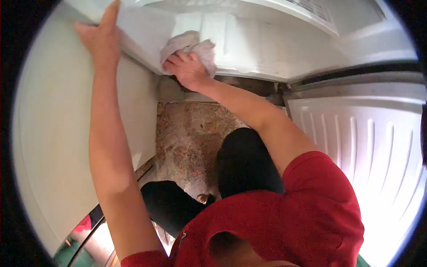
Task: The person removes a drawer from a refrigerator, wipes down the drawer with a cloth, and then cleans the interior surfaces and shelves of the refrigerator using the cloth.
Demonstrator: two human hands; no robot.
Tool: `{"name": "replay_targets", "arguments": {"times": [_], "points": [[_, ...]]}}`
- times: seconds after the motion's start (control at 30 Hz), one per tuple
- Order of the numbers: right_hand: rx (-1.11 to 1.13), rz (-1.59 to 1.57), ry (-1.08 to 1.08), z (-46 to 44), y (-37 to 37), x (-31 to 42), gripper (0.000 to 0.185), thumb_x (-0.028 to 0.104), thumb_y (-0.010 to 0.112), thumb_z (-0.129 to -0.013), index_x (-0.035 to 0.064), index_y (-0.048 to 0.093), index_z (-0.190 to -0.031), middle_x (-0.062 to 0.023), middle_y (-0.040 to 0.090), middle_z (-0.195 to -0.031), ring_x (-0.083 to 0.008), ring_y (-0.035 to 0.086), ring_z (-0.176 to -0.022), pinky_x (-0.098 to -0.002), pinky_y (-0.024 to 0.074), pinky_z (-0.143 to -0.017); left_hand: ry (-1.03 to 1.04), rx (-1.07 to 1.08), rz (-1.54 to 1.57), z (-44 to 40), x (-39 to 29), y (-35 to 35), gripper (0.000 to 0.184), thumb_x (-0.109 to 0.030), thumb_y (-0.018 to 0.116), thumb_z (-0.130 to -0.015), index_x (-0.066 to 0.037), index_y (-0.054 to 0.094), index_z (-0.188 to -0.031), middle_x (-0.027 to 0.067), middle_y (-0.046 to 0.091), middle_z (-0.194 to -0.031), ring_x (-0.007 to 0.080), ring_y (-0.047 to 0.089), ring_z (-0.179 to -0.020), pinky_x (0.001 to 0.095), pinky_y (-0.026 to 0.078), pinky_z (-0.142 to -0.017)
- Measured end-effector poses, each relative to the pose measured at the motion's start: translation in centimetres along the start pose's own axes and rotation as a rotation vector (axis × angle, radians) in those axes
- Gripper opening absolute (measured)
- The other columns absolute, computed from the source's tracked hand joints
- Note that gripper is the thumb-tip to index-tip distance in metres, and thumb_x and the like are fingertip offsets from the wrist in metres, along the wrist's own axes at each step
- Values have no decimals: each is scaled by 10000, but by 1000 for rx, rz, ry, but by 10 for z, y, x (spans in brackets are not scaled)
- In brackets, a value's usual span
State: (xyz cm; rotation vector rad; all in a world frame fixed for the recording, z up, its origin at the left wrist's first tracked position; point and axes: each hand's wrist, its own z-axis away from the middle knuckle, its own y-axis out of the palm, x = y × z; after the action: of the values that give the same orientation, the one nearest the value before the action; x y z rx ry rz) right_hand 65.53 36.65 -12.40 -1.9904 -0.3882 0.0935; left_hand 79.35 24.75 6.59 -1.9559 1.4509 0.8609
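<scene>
A smooth, pale panel (55,124) fills the nine o'clock side, flat and faintly glossy, probably stiff. At twelve o'clock lies a white recess (267,42), hard and shiny like moulded plastic, with shallow raised shapes in its wall and a slotted grille (313,6) toward one o'clock. A ribbed white panel (356,129) stands at three o'clock, its long parallel ridges rounded and bright. A red shirt (289,218), matt and softly creased, takes up five o'clock. The floor (187,133), mottled brown and worn-looking, shows around the centre, with black trousers (249,162) over it toward six o'clock.

The pale cloth (184,41) sits between eleven and twelve o'clock, bunched against the lower part of the recess. Thin and crumpled, with loose folds, it should handle as light, limp and unbreakable; whether it is damp I cannot tell. A gathered wad pressed under a broad palm looks the surest hold, since a single corner would flop.

The right hand (189,70) grasps the cloth from above, fingers bent over its near folds. The left hand (101,39), between ten and eleven o'clock, lies spread at the smooth panel's edge; whether it grips there I cannot tell.
</scene>
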Motion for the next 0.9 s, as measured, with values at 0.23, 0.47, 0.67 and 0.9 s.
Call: {"name": "replay_targets", "arguments": {"times": [0.23,0.47,0.67,0.9], "points": [[-135,56,12,67,-39,-54,269,172,639,-695,253,607,-950,34,543,-1027,-181,506,-1005,-394,365,-843,-45,18,129,8,-20,-1,647,-291,798,-648,63,453,-1065,150,563,-1026,218,538,-929,315,420,-844],[56,298,498,165,-116,-111,367,187,662,-723,199,598,-1085,-52,548,-1108,-269,506,-1045,-450,405,-839,-51,39,43,11,-31,-8,712,-322,790,-636,58,449,-1132,142,567,-1065,229,542,-974,330,400,-891],[-423,402,746,74,-136,-162,338,180,634,-722,100,601,-1049,-140,571,-1065,-345,535,-962,-482,426,-792,24,59,61,8,-19,-7,674,-337,786,-654,52,479,-1111,139,572,-1067,242,536,-969,319,396,-880],[-134,687,287,68,-106,-227,303,285,498,-845,162,602,-1102,-92,449,-1297,-358,434,-1161,-515,393,-906,11,-17,65,4,-11,-4,648,-304,806,-640,37,468,-1075,138,566,-1032,226,540,-919,323,424,-835]]}}
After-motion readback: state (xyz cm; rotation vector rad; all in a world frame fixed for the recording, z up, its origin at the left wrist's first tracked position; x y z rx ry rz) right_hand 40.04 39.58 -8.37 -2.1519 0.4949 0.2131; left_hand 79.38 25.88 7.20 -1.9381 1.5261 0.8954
